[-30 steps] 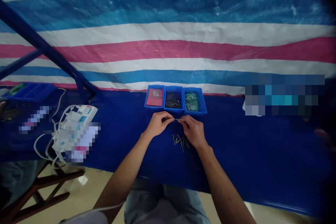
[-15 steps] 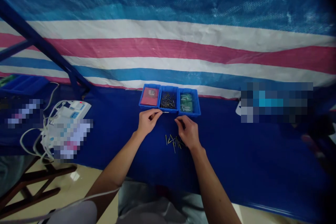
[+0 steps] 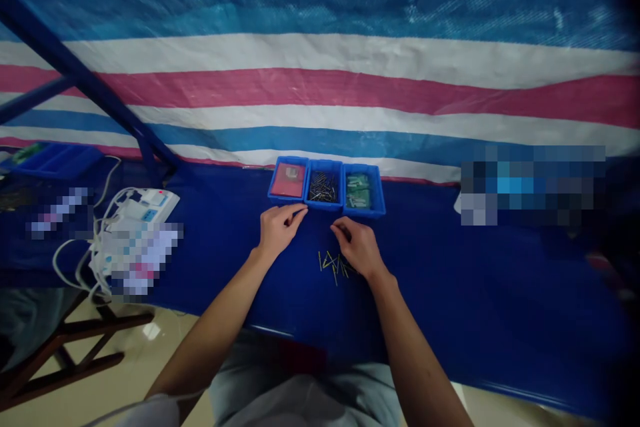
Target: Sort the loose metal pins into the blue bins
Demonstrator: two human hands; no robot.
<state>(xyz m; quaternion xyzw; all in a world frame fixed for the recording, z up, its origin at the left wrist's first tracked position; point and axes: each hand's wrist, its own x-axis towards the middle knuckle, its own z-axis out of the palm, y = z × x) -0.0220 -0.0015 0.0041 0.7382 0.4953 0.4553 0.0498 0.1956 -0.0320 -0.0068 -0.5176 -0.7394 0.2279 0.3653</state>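
Note:
Three blue bins stand side by side on the blue table. The left bin [image 3: 289, 179] has a pink sheet with a small pale item, the middle bin [image 3: 324, 185] is full of dark thin metal pieces, and the right bin [image 3: 363, 190] holds pale pieces on green. My left hand [image 3: 280, 228] is just in front of the left and middle bins, fingertips pinched; what they hold is too small to tell. My right hand [image 3: 356, 240] is closed in front of the right bin, its hold hidden. Several thin yellowish pins [image 3: 332, 265] lie on the table beside it.
A white power strip [image 3: 159, 200] with tangled white cables lies at the left, near another blue tray [image 3: 60, 160]. A blue metal frame [image 3: 90, 83] slants across the upper left. Striped sheeting [image 3: 320, 90] hangs behind the table. Blurred-out items are at the right.
The thin piece that showed at my left fingertips is no longer visible. My hands stay nearly in place; the view has shifted slightly.

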